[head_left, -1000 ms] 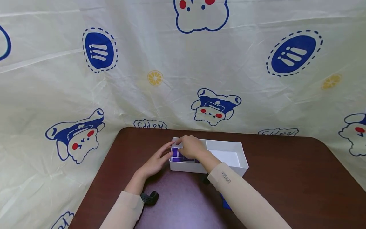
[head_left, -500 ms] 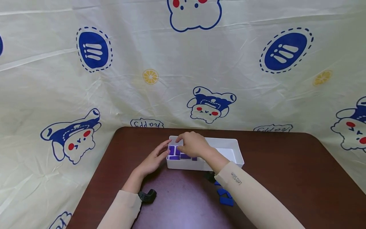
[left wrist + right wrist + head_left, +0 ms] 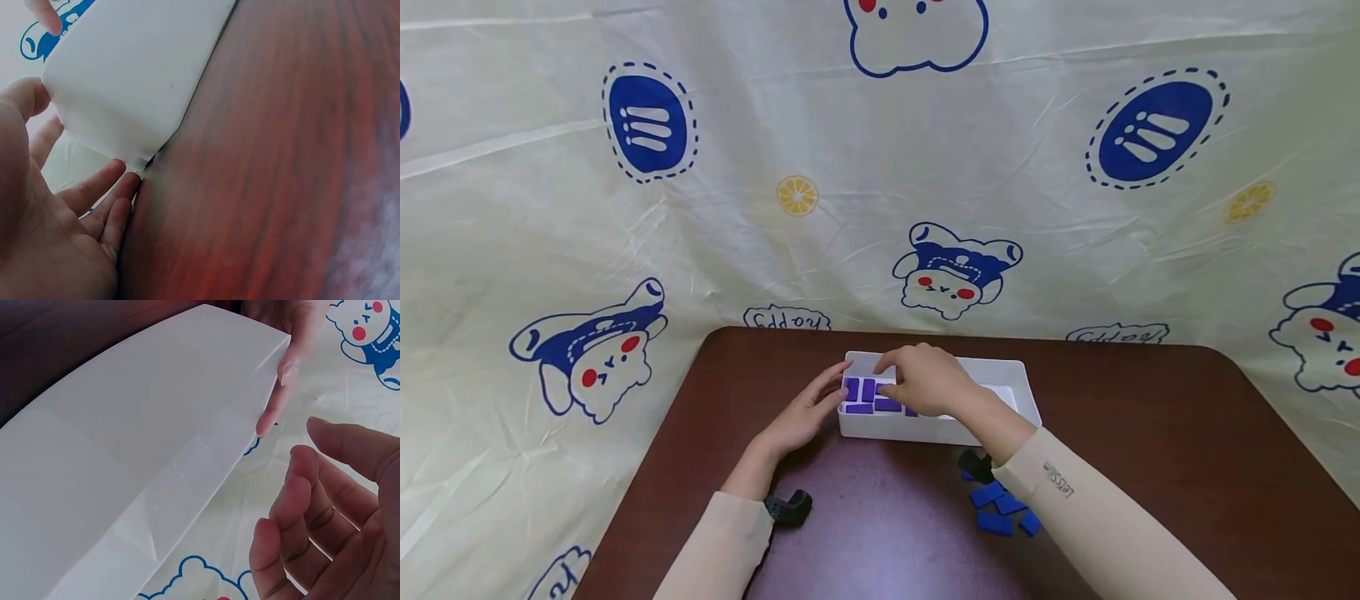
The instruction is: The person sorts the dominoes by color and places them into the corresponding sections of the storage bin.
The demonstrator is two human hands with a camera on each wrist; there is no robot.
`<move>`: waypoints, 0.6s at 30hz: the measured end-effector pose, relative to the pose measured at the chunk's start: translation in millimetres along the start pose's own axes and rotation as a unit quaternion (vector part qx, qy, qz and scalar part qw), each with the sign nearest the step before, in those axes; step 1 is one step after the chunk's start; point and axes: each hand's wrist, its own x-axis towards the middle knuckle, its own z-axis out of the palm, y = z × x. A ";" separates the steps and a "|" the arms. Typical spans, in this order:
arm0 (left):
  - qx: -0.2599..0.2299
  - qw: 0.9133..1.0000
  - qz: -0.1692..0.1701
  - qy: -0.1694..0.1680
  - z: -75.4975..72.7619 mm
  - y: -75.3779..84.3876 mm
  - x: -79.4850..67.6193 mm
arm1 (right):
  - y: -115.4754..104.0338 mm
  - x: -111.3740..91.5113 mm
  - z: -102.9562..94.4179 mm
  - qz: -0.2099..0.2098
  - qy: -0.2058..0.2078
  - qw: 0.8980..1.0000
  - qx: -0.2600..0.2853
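A long white box (image 3: pixel 880 426) stands on the table, with several purple rectangular blocks (image 3: pixel 888 405) lying in its left part. My left hand (image 3: pixel 797 423) rests against the box's left end, thumb at the near rim. In the left wrist view its fingers (image 3: pixel 94 187) are extended along the white end wall. My right hand (image 3: pixel 931 380) hovers over the box, above the blocks. In the right wrist view that hand (image 3: pixel 331 512) has loosely bent fingers, a gap beside the thumb, and nothing held. It hides part of the box's interior.
Several blue flat blocks (image 3: pixel 995 523) lie loose on the brown table (image 3: pixel 1150 442), near the right forearm. A printed cloth (image 3: pixel 850 267) hangs behind the table's back edge. Dark bands (image 3: pixel 790 508) sit on the wrists.
My right hand has drawn back slightly to the right, uncovering more purple blocks in the box and the blue ones on the table. The left hand stays at the box's end.
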 end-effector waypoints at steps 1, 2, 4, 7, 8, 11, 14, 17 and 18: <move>-0.001 1.000 0.001 -0.001 -0.1 0.1 0.1 | 1.1 -2.1 -1.0 -0.004 -0.002 1.000 -0.002; -0.001 1.000 0.002 -0.001 -0.1 0.3 0.2 | 2.3 -4.1 -1.9 -0.007 -0.005 1.000 -0.004; -0.002 1.000 0.009 -0.004 -0.6 1.2 0.8 | 4.1 -7.9 -3.9 -0.014 -0.009 1.000 -0.007; -0.003 1.000 0.009 -0.002 -1.3 3.2 1.3 | 5.9 -13.2 -6.3 -0.022 -0.012 1.000 -0.008; -0.003 1.000 0.008 -0.001 -1.3 3.4 1.5 | 6.7 -15.1 -6.6 -0.025 -0.011 1.000 -0.008; 0.001 1.000 0.004 0.002 -0.9 3.4 1.1 | 9.7 -20.3 -5.8 -0.027 -0.005 1.000 -0.004; 0.000 1.000 0.005 0.002 -0.2 3.3 0.7 | 13.1 -24.5 -4.5 -0.027 0.001 1.000 -0.005; -0.001 1.000 0.008 0.001 0.5 2.9 0.6 | 16.7 -28.5 -3.3 -0.026 0.005 1.000 -0.008; 0.000 1.000 0.009 0.001 0.7 2.8 0.6 | 17.8 -29.9 -3.1 -0.026 0.006 1.000 -0.009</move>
